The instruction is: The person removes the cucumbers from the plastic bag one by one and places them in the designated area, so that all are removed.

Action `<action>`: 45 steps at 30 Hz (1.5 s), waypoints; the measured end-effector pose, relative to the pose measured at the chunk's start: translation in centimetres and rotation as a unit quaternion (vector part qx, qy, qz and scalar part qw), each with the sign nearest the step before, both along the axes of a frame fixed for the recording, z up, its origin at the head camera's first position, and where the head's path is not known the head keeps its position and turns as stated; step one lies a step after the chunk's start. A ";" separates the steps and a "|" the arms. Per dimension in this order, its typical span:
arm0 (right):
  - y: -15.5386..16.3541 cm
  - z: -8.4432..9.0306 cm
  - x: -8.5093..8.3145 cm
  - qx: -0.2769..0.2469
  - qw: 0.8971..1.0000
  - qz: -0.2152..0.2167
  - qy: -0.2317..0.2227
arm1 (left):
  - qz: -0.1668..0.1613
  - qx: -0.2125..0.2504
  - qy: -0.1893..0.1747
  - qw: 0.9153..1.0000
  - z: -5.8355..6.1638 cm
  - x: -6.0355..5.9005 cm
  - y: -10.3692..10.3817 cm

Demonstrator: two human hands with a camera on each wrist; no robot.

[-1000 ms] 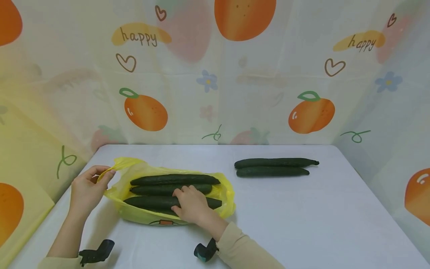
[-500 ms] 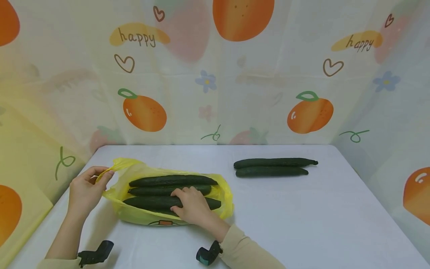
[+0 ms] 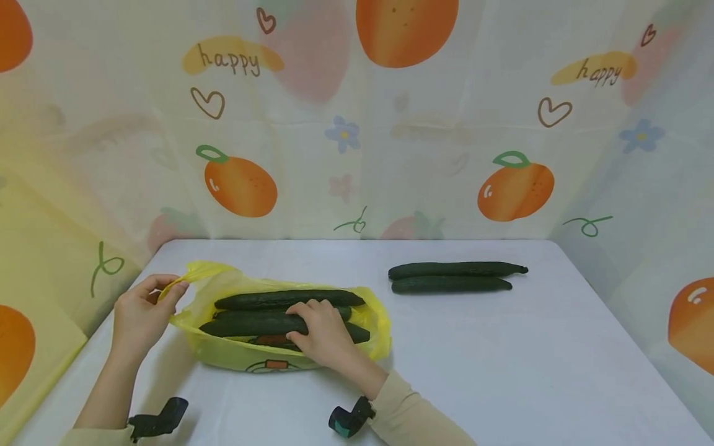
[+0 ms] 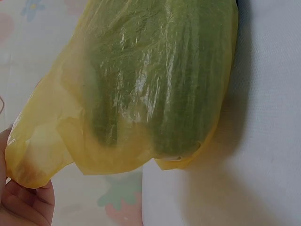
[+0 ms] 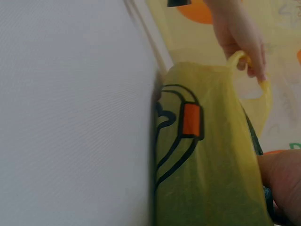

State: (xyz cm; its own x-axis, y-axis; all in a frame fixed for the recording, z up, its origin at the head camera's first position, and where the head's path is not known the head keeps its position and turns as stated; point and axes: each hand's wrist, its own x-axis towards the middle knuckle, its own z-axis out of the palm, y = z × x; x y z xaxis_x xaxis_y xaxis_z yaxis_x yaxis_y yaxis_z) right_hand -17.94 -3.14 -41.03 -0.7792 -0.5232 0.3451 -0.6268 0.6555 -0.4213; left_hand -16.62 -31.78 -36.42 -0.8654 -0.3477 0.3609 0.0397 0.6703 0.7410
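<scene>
A yellow plastic bag (image 3: pixel 223 358) lies on the table with its mouth facing up and several dark green cucumbers inside. My left hand (image 3: pixel 142 313) pinches the bag's handle at its left end; the left wrist view shows the thumb and fingers (image 4: pixel 44 200) on the thin yellow film. Over the bag's opening, my right hand (image 3: pixel 323 331) grips the nearest cucumber (image 3: pixel 245 325) round its middle. Behind that one lie a second cucumber, partly covered, and a third cucumber (image 3: pixel 279 300) along the far side. In the right wrist view, the bag wall (image 5: pixel 221 155) hides most of the right hand.
Two more cucumbers (image 3: pixel 457 269) lie side by side at the back right of the white table (image 3: pixel 502 359). A fruit-patterned cloth (image 3: pixel 379 173) hangs behind and at both sides. Black camera mounts (image 3: pixel 162 418) sit on both wrists.
The right hand has lifted the nearest cucumber slightly and shifted it away from the bag's near wall, uncovering a printed patch beneath. The left hand still holds the handle.
</scene>
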 end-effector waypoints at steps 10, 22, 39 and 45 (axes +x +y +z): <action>0.4 0.5 -0.2 -0.062 0.998 -0.007 -0.007 | -0.007 -0.004 0.011 1.000 0.3 0.0 -0.1; 0.3 1.4 -0.2 -0.117 0.993 -0.008 0.028 | -0.005 -0.006 0.020 1.000 0.4 0.1 -0.1; 0.0 4.5 0.2 -0.124 0.988 0.028 0.089 | -0.005 -0.006 0.006 1.000 0.4 0.1 -0.1; 0.5 6.1 0.6 -0.125 0.988 0.036 0.086 | 0.010 -0.019 -0.009 1.000 0.4 0.2 -0.2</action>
State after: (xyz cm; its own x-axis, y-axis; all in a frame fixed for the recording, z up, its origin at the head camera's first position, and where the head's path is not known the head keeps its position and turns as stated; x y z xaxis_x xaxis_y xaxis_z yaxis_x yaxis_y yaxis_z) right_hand -17.33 -2.61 -34.96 -0.6614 -0.4568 0.5949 -0.7445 0.4959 -0.4470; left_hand -16.43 -31.96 -36.06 -0.8647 -0.3521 0.3583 0.0120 0.6985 0.7155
